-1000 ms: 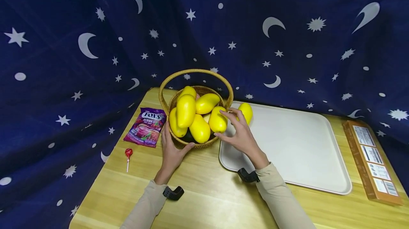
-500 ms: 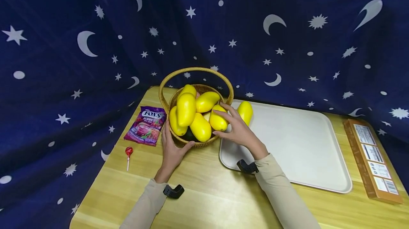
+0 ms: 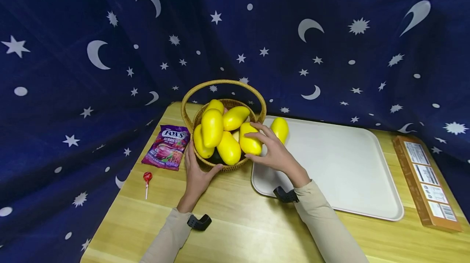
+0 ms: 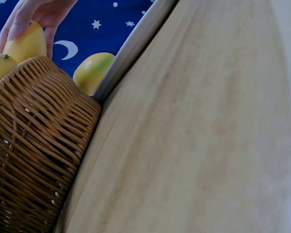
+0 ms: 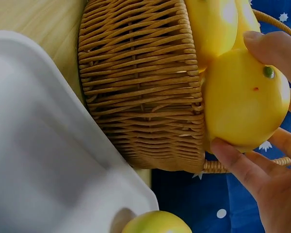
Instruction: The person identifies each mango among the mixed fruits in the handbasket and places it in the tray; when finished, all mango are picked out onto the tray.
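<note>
The head view is sharp, with soft glare on the pale wooden surface (image 3: 238,218) at six o'clock; the left wrist view blurs toward three. In the right one, a rounded yellow mango (image 5: 213,29) shines white at one o'clock and shadow greys the white rectangular tray (image 5: 48,150) at eight.

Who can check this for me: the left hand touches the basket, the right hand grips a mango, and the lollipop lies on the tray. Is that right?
Not quite: the lollipop lies on the table, not on the tray; the head view shows this. The left hand does touch the basket, and the right hand grips a mango.
</note>
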Tool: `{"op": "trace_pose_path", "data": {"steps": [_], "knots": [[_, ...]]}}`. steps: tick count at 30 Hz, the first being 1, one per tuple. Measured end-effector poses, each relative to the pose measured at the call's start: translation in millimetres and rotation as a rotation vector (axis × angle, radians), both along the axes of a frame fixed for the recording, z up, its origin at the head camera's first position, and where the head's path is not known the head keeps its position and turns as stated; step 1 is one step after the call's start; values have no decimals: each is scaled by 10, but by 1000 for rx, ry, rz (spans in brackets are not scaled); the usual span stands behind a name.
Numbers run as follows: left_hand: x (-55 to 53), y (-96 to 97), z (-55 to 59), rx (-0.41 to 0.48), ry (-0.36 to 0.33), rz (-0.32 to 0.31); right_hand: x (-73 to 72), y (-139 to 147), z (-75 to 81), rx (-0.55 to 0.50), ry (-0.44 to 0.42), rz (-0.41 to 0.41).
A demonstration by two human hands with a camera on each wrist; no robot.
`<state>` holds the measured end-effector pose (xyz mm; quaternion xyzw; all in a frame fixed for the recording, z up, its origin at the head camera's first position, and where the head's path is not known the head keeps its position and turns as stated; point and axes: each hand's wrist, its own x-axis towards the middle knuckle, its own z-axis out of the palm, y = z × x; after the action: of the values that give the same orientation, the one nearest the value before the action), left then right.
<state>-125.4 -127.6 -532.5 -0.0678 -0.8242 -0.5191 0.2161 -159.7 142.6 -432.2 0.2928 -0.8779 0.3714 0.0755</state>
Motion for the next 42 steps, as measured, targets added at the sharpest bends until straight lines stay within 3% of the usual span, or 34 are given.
{"op": "trace_pose_path", "data": {"steps": [12, 17, 29, 42], "knots": [[8, 1, 25, 8, 0, -2, 110, 85, 36, -67, 66, -1], [9, -6, 24, 10, 6, -6, 139, 134, 23, -99, 48, -8], [3, 1, 16, 12, 6, -6, 247, 231, 70, -152, 77, -42], [-4, -1, 17, 0, 13, -10, 284, 398, 21, -167, 135, -111]]}}
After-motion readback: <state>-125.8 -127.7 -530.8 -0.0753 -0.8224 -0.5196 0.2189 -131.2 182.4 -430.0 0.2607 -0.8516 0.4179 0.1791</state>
